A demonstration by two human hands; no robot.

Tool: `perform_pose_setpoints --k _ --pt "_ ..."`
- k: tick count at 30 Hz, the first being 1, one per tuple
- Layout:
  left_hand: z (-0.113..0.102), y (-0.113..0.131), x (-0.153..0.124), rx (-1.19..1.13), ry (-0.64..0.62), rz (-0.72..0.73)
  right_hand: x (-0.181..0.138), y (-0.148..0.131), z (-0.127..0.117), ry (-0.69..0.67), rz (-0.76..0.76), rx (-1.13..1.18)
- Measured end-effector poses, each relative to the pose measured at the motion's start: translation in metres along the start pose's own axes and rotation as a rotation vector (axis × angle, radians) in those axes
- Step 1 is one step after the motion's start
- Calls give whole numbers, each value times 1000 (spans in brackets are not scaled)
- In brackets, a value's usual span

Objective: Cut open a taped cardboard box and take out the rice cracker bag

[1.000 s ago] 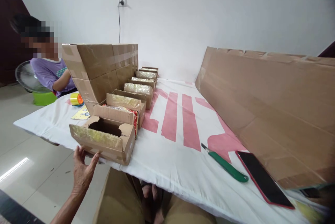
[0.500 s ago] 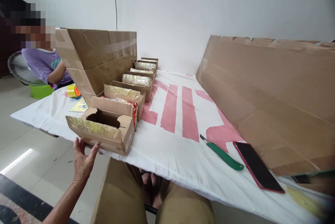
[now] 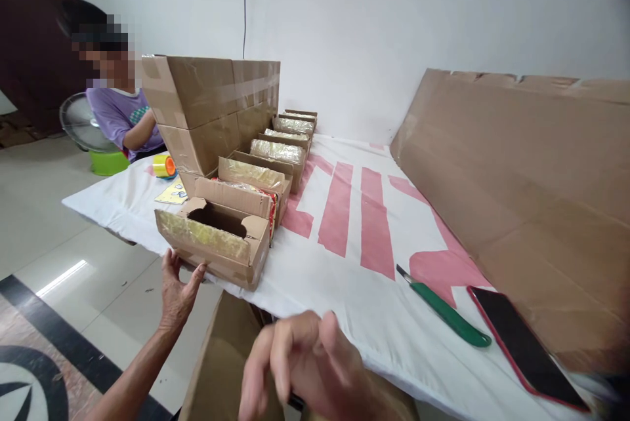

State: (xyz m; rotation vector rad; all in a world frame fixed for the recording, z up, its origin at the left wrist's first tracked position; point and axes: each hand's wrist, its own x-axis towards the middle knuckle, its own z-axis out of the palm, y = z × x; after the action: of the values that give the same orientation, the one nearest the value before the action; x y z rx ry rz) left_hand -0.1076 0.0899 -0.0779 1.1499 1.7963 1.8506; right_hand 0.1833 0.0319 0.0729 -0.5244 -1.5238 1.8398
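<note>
A small cardboard box (image 3: 216, 267) stands at the table's front edge with its top flaps raised and a dark opening inside. My left hand (image 3: 180, 296) is at its front side, fingers and thumb apart, the fingertips at the lower edge. In front of the table, above my lap, is my right hand (image 3: 310, 362), slightly blurred. Its fingers are loosely bent and apart, and nothing shows in them. Directly behind the front box, a red packet (image 3: 272, 214) shows at the end of another raised flap.
Several open cardboard boxes (image 3: 278, 152) run back in a row beside a stack of taped cartons (image 3: 204, 93). A green-handled cutter (image 3: 450, 316) and a phone (image 3: 529, 345) lie at right, before a large cardboard sheet (image 3: 531, 198). Tape roll (image 3: 163, 165) and a person (image 3: 121, 106) are at left.
My right hand has come into view at the bottom middle. My left hand stays at the front box. The view has turned a little to the left.
</note>
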Motion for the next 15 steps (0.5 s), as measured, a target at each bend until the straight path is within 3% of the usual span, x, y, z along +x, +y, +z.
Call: perform_pose_setpoints --k 3,6,11,15 --pt "1 0 0 7 -1 40 28 20 -27 253 -7 -94" --pt "1 -3 -1 22 17 45 44 52 -50 440 34 -397" --pt "-3 -14 -1 47 1 47 56 105 -62 312 -9 -848" --pt "-4 -21 1 46 0 96 56 123 -60 253 -59 -1032"
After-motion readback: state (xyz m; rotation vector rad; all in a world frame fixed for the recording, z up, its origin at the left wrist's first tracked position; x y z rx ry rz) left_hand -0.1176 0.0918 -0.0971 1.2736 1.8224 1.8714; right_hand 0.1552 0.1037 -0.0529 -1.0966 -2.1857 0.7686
